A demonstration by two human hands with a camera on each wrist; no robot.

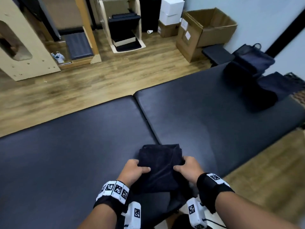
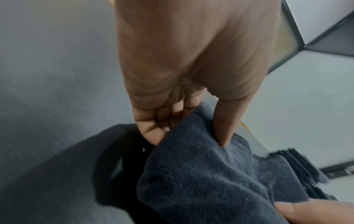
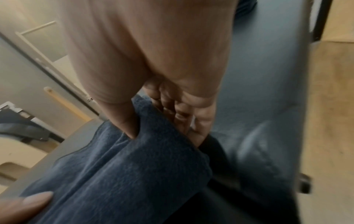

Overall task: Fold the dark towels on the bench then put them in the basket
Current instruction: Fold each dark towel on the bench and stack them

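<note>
A dark navy towel (image 1: pixel 160 164), partly folded, lies at the near edge of the padded bench (image 1: pixel 82 138). My left hand (image 1: pixel 137 168) pinches its left side, thumb on top and fingers underneath; in the left wrist view the left hand (image 2: pixel 189 136) grips the towel (image 2: pixel 210 181) the same way. My right hand (image 1: pixel 184 166) pinches the right side; the right wrist view shows the right hand (image 3: pixel 162 130) with its thumb pressed into the towel (image 3: pixel 124 174). A heap of dark towels (image 1: pixel 257 86) sits at the bench's far right. A dark basket's rim (image 1: pixel 295 76) peeks out behind the heap.
Wooden floor (image 1: pixel 82 85) runs beyond the bench. Cardboard boxes (image 1: pixel 206 32) and white boxes (image 1: pixel 171 10) stand at the back. Wooden furniture (image 1: pixel 24 47) fills the back left. A seam (image 1: pixel 145 119) splits the bench into two pads.
</note>
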